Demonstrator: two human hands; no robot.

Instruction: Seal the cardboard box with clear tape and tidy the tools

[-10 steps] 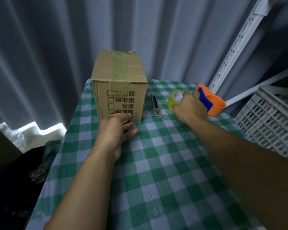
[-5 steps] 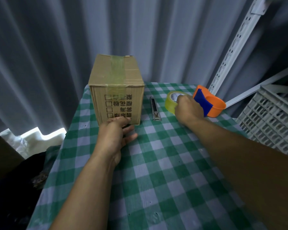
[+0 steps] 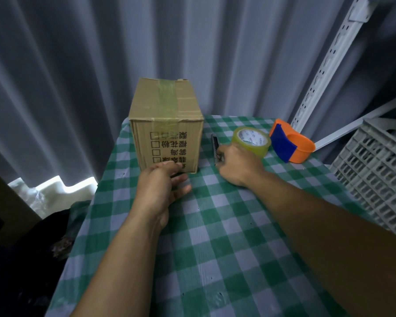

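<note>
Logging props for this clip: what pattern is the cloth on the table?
A green and white check, seen best in the head view on the tablecloth.

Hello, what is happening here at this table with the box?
A person is finishing a packing job on a green checked tablecloth. The brown cardboard box already has clear tape over its top seam. The left hand rests against the box's lower front. The right hand reaches the small grey utility knife lying beside the box. The yellowish roll of clear tape and the orange and blue tape dispenser lie free.
</note>
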